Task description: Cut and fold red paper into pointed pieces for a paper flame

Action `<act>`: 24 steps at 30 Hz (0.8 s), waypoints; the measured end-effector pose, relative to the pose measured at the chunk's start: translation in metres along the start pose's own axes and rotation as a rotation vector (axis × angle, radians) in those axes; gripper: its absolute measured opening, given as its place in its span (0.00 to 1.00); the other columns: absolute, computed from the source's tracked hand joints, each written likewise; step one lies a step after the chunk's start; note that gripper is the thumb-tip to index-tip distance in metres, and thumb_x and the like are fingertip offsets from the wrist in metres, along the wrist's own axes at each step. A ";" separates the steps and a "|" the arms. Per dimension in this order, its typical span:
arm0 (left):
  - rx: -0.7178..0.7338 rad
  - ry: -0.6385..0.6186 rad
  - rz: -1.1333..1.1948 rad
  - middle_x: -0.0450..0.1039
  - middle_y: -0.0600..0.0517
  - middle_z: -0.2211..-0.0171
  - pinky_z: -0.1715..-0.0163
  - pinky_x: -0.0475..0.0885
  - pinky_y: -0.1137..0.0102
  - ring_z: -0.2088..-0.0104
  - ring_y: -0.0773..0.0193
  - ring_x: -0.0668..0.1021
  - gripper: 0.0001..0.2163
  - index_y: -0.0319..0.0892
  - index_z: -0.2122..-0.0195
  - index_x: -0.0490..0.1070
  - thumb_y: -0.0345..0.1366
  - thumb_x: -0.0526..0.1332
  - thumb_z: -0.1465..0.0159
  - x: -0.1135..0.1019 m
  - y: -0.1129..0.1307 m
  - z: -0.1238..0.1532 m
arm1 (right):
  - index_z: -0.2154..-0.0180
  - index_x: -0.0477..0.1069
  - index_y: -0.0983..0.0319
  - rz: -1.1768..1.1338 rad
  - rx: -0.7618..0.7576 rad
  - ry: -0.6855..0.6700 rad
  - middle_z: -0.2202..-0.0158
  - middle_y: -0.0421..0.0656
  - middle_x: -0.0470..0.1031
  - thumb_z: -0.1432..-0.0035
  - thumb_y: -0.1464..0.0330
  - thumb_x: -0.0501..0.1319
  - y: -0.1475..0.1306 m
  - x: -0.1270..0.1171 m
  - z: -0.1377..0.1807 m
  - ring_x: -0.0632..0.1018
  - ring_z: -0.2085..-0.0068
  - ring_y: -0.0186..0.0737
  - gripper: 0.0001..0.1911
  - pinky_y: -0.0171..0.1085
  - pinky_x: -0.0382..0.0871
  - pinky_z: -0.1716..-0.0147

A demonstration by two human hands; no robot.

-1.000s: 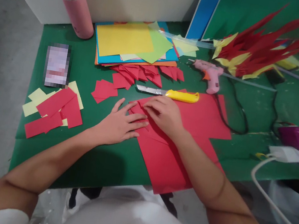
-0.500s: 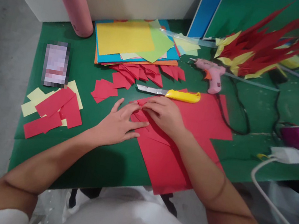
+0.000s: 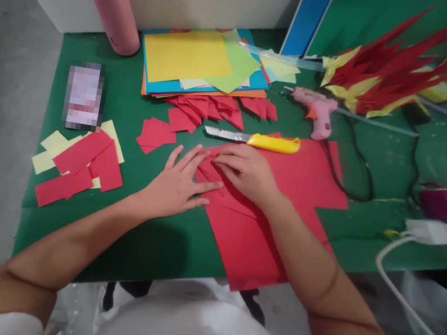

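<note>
My left hand (image 3: 177, 185) lies flat with its fingers spread, the fingertips resting at the edge of a small folded piece of red paper (image 3: 210, 174). From the other side my right hand (image 3: 248, 174) pinches that piece near its upper end, thumb and fingers pressed together. Beneath the hands is a large red paper sheet (image 3: 241, 250), slanting to the table's front edge. A second red sheet (image 3: 308, 173) lies to its upper right. Just above my right hand rests a utility knife (image 3: 273, 142) with a yellow handle, its blade out and pointing left.
A pink glue gun (image 3: 315, 105) lies behind the knife, its black cord trailing right. Folded red pieces (image 3: 211, 108) sit before a stack of coloured paper (image 3: 185, 61). At left are red and yellow strips (image 3: 84, 153), a blurred phone-like object (image 3: 84, 95) and a pink bottle (image 3: 110, 0).
The fingers of my left hand have straightened and spread, drawing slightly away from the fingertips of my right hand. My right hand stays nearly in place.
</note>
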State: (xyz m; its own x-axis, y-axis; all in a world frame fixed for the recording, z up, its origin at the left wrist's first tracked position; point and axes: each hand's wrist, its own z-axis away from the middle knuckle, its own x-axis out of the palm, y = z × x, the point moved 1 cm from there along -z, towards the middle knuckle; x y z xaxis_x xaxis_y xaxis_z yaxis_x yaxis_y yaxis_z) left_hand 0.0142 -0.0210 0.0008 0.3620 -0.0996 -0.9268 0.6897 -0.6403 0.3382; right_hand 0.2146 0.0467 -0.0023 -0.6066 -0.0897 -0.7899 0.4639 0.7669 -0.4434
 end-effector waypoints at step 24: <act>-0.016 -0.002 -0.007 0.55 0.42 0.32 0.37 0.43 0.33 0.31 0.36 0.54 0.18 0.58 0.43 0.72 0.49 0.60 0.33 0.003 0.000 0.001 | 0.63 0.79 0.58 -0.009 -0.016 -0.026 0.62 0.46 0.80 0.33 0.69 0.56 0.002 -0.002 0.000 0.79 0.61 0.43 0.12 0.42 0.73 0.62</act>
State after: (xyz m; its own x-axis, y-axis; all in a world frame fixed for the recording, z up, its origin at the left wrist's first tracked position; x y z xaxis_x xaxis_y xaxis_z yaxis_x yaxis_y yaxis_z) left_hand 0.0149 -0.0219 -0.0017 0.3564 -0.0966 -0.9293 0.7018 -0.6289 0.3345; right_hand 0.2169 0.0484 -0.0022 -0.5938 -0.1128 -0.7967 0.4483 0.7758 -0.4439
